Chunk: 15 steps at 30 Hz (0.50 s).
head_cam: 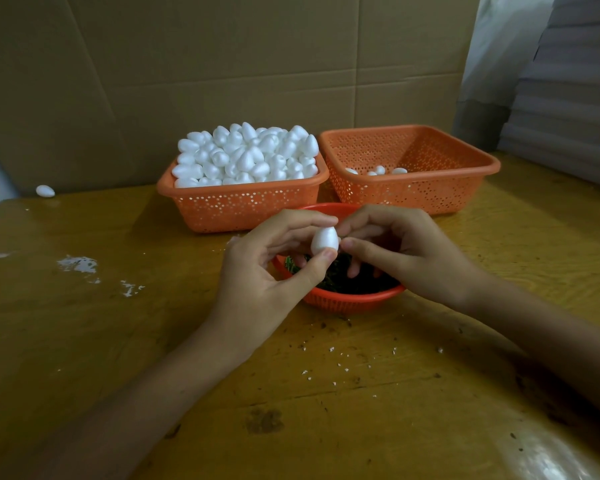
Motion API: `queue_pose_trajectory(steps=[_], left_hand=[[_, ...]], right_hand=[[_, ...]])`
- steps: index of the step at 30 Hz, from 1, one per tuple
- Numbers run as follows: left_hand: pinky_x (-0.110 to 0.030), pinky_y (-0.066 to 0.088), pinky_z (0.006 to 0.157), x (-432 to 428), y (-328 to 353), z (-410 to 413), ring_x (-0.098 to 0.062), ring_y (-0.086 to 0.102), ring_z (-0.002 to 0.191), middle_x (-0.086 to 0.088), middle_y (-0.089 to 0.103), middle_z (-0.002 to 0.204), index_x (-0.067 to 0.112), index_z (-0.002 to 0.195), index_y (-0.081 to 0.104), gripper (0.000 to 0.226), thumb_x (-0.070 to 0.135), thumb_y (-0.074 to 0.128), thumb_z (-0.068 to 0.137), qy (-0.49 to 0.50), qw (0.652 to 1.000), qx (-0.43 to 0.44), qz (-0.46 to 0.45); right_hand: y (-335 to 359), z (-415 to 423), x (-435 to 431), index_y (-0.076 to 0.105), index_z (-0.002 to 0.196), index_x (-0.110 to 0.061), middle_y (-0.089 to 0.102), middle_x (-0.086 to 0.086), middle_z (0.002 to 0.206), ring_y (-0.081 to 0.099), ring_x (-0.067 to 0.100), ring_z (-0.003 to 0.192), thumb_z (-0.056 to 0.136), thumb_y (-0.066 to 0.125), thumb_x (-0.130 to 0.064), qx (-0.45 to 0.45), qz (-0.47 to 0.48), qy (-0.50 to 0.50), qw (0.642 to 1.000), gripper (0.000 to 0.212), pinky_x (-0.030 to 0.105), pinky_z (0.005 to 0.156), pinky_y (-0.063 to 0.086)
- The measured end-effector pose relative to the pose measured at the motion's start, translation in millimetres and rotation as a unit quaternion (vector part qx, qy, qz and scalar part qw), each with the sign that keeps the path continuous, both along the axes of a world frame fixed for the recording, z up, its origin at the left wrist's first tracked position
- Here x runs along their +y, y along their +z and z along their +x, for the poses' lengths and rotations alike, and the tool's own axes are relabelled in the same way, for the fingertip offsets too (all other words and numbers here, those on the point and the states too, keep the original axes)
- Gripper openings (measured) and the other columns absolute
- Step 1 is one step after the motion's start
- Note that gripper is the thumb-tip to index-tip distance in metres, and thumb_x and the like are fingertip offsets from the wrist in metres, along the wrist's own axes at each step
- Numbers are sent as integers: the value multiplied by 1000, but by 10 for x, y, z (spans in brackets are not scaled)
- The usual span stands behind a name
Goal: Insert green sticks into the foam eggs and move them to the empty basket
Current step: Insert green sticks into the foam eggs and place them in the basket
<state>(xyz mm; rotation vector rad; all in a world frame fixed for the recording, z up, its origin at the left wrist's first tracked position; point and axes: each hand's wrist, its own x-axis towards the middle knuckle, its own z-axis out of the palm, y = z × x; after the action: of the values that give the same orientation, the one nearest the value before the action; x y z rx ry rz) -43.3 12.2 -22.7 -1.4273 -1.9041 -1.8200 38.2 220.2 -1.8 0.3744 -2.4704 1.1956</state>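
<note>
My left hand (267, 268) pinches a white foam egg (324, 240) between thumb and index finger, above a small round red basket (350, 299) of green sticks (336, 278). My right hand (402, 251) meets the egg from the right with thumb and forefinger curled at its side; any stick between them is hidden. Behind stand an orange basket (236, 206) heaped with foam eggs (246, 155) and a second orange basket (430, 192) holding several eggs (380, 170) at its bottom.
A stray foam egg (45, 191) lies at the table's far left edge. White foam crumbs (78, 265) and dark specks dot the wooden table (118, 341). A cardboard wall (222, 64) stands right behind the baskets.
</note>
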Motion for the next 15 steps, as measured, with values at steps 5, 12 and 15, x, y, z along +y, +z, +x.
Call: queue_pose_trajectory(steps=[5, 12, 15], left_hand=[[-52, 62, 88, 3, 20, 26, -26, 78, 102, -1, 80, 109, 13, 118, 70, 29, 4, 79, 92, -1, 1000, -4, 9], [-56, 61, 88, -4, 25, 19, -31, 77, 101, -6, 78, 111, 9, 111, 67, 26, 1, 79, 90, -13, 1000, -12, 23], [-55, 61, 89, -9, 23, 9, -32, 76, 104, -6, 78, 113, 6, 112, 66, 25, 0, 79, 91, -18, 1000, -9, 22]], right_hand=[[7, 14, 0, 70, 112, -11, 80, -3, 96, 76, 23, 76, 101, 65, -17, -1, -3, -3, 1000, 14, 53, 76, 60], [28, 24, -22, 70, 111, -7, 79, -4, 92, 77, 22, 75, 98, 65, -19, -7, -9, -10, 1000, 18, 56, 79, 59], [33, 31, -30, 71, 111, -8, 79, -4, 91, 77, 22, 75, 97, 64, -23, -7, -9, -10, 1000, 22, 53, 79, 59]])
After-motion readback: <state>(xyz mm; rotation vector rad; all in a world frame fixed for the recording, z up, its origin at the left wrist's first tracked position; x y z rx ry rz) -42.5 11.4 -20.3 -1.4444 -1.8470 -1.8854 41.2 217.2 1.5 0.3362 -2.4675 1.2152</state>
